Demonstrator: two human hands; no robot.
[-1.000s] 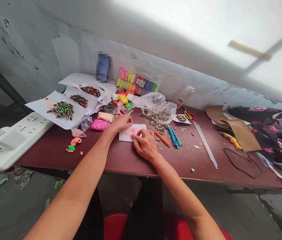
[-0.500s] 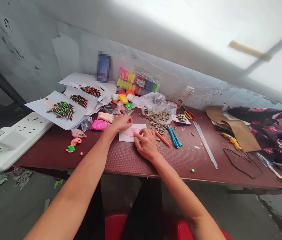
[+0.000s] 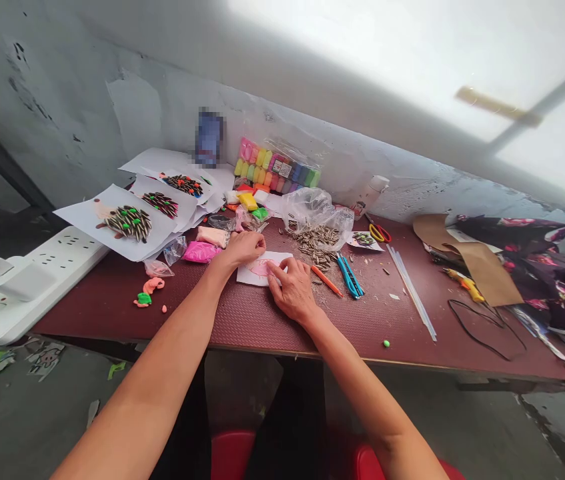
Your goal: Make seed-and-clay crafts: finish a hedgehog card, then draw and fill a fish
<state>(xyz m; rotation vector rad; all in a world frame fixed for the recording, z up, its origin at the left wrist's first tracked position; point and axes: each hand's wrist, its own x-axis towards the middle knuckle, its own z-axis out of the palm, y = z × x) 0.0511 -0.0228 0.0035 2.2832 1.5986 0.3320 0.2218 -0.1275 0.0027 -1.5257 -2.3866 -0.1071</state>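
A small sheet of white paper (image 3: 249, 277) lies on the table in front of me, with a pink patch (image 3: 260, 268) on it, partly covered by my fingers. My left hand (image 3: 246, 248) is closed at the sheet's upper left, its fingers curled together; what they pinch, if anything, is hidden. Over the right part of the sheet rests my right hand (image 3: 293, 285), fingers bent and thumb tip at the pink patch. Anything between those fingertips is too small to make out. Just beyond the paper lies a heap of striped sunflower seeds (image 3: 315, 240).
Right of the hands lie an orange pen (image 3: 327, 281), a blue cutter (image 3: 349, 276), scissors (image 3: 379, 232) and clear sticks (image 3: 411, 293). Bagged modelling clay (image 3: 202, 251) and seed-covered pictures (image 3: 127, 223) are to the left, near a power strip (image 3: 37, 280). A yellow glue gun (image 3: 467, 287) lies far right.
Both hands stay at the paper with only slight finger movement. The pink patch looks paler around the fingers. The whole view has shifted a little.
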